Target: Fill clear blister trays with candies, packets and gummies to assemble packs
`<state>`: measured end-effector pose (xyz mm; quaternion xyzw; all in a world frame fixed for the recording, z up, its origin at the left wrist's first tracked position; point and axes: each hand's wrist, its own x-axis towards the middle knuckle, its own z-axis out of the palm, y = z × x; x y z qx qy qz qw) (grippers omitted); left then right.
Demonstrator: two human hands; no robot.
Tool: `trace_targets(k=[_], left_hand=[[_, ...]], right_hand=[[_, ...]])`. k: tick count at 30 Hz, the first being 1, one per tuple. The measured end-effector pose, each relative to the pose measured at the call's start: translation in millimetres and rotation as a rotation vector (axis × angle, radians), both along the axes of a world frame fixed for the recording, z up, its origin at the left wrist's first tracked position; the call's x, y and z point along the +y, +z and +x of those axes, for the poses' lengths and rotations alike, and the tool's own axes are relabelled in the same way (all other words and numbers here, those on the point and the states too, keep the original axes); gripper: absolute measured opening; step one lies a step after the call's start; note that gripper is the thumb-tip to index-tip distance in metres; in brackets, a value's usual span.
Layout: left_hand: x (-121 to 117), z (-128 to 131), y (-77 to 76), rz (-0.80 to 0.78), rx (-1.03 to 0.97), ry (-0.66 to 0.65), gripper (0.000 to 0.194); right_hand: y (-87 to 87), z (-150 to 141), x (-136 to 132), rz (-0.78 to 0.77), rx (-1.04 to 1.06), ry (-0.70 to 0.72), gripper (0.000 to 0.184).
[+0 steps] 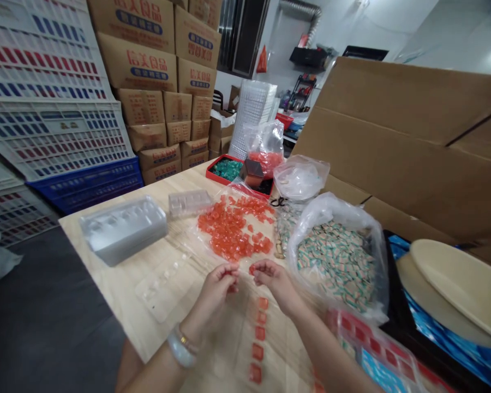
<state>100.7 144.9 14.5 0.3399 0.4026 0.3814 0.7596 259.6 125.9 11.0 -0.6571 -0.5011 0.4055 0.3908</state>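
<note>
My left hand (221,283) is closed, fingertips pinched together at the near edge of a pile of glossy orange-red pieces (233,232) on clear plastic film. Whatever it may hold is too small to make out. Just to its right, my right hand (273,277) pinches a small orange-red piece (252,269) between thumb and fingers. Between my forearms runs a column of square orange-red pieces (259,333) on the table. Left of my left hand lies a thin clear plastic tray (163,289) with moulded hollows.
A stack of clear trays (125,232) stands on the table's left. To the right is an open plastic bag (339,259) of small green-and-tan packets. A red box (227,169) with green pieces sits at the back. Cream basins (458,289) are at far right.
</note>
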Motion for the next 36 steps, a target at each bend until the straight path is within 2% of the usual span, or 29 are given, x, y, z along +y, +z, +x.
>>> trace_targets(k=[2, 4, 9, 12, 16, 19, 25, 27, 31, 36], left_hand=[[0, 9, -2.7, 0.064, 0.082, -0.034, 0.024], [-2, 17, -4.8, 0.133, 0.153, -0.066, 0.023], [-12, 21, -3.3, 0.190, 0.284, -0.052, 0.018], [-22, 15, -0.4, 0.082, 0.176, -0.087, 0.022], [-33, 3, 1.2, -0.185, -0.150, -0.181, 0.023], [-38, -6, 0.9, -0.298, -0.281, -0.197, 0.022], [-46, -17, 1.6, -0.262, -0.316, -0.139, 0.020], [-48, -21, 2.2, -0.273, -0.322, -0.160, 0.021], [-51, -26, 2.2, -0.262, -0.256, -0.239, 0.022], [-56, -32, 4.5, -0.136, -0.058, -0.141, 0.019]], right_hand=[[3.4, -7, -12, 0.024, 0.230, -0.016, 0.012], [4.7, -13, -21, 0.056, 0.233, -0.040, 0.012], [6.8, -25, -37, 0.241, -0.192, -0.119, 0.010], [12.9, -36, -49, 0.347, -0.358, -0.099, 0.017], [18.5, -49, -62, 0.426, -0.382, -0.034, 0.021], [17.4, -53, -67, 0.429, -0.337, -0.018, 0.018], [19.9, -55, -68, 0.388, -0.266, -0.011, 0.015], [23.8, -56, -69, 0.359, -0.285, 0.011, 0.014], [27.8, -61, -73, 0.333, -0.380, 0.070, 0.018], [26.2, -67, -78, 0.347, -0.432, 0.082, 0.023]])
